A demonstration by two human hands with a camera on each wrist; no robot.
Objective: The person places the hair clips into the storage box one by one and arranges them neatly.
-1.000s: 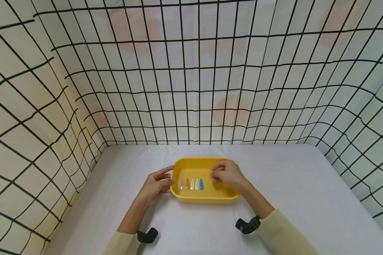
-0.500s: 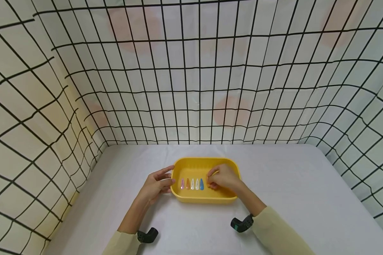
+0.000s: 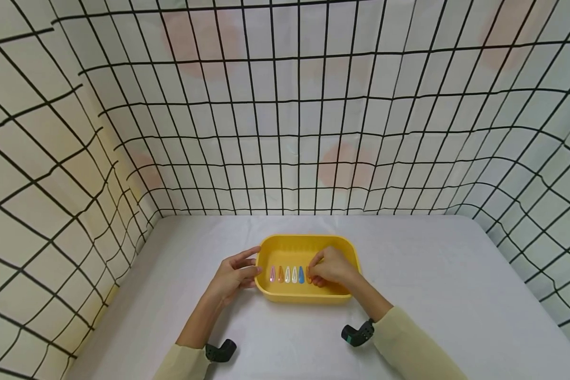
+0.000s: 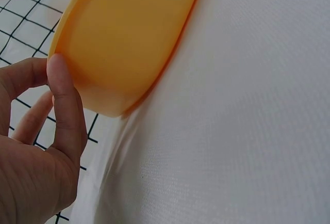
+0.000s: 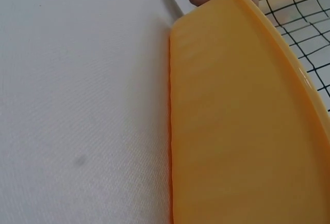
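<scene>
A yellow tray stands on the table, its outer wall filling much of both wrist views. My left hand holds its left end, with the thumb against the outside near the rim. Inside the tray, a row of snap hair clips lies side by side: a pink clip, an orange clip, two white clips and a blue clip. My right hand pinches another orange hair clip just right of the blue one. In the right wrist view the tray wall hides this hand.
A white cloth covers the table around the tray. Black grid netting rises behind the table and along both sides, with pale fabric behind it. A black wrist camera sits at the left cuff, another camera at the right.
My right hand has moved left inside the tray, bringing the orange hair clip up beside the blue one at the row's right end. The left hand stays at the tray's left end.
</scene>
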